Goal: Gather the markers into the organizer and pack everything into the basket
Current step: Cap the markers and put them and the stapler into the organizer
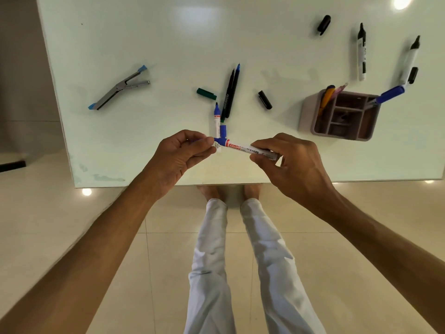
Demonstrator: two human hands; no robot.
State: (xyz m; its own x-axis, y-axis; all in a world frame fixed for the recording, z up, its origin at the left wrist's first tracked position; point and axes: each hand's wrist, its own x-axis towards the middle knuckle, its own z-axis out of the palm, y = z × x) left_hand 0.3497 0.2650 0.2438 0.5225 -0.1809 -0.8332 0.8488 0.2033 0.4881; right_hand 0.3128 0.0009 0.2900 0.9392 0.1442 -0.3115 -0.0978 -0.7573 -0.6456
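The white-barrelled whiteboard marker with a blue cap [245,147] is held level just above the near edge of the pale glossy surface [144,44]. The right hand [289,162] pinches its barrel; the left hand [178,155] has its fingertips curled round the blue cap end. To seat the cap well, push straight along the barrel, then carry it to the mauve plastic compartmented organizer [342,116], well right.

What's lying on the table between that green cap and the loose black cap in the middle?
In the head view, two slim pens lie side by side between the green cap and the black cap, one black, one blue-tipped.
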